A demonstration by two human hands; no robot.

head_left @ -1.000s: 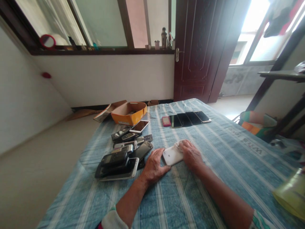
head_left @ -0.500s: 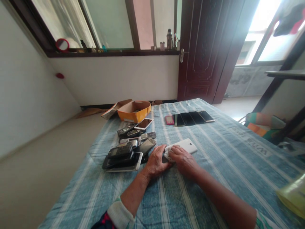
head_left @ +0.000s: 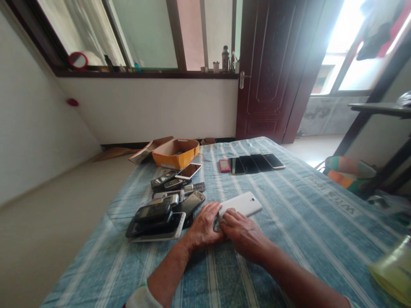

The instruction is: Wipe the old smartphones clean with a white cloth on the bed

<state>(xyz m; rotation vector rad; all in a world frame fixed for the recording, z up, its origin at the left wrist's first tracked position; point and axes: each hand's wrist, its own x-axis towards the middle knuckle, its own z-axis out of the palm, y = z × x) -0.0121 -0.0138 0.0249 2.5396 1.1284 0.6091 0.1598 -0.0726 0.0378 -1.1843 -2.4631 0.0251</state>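
Observation:
A white smartphone [head_left: 244,204] lies back side up on the striped cloth, its camera at the far right end. My left hand [head_left: 205,224] grips its near left end, thumb on one side and fingers on the other. In my right hand [head_left: 242,233] a crumpled whitish wipe [head_left: 219,219] is pressed onto the phone's back near that end; my fingers cover much of it. Just left of my left hand is a heap of old phones, with a black phone [head_left: 153,211] on top and a white-edged phone [head_left: 178,226] beneath.
An open orange box [head_left: 176,160] stands at the far left of the bed-like surface [head_left: 289,239]. Several dark phones [head_left: 253,164] overlap in a row at the far side, beside a small pink box [head_left: 224,165]. A yellow plastic packet [head_left: 393,269] is at the right edge.
My right hand has slid the wipe a little toward the phone's near left end, uncovering more of its white back. My left hand keeps its hold. The whole view has shifted slightly.

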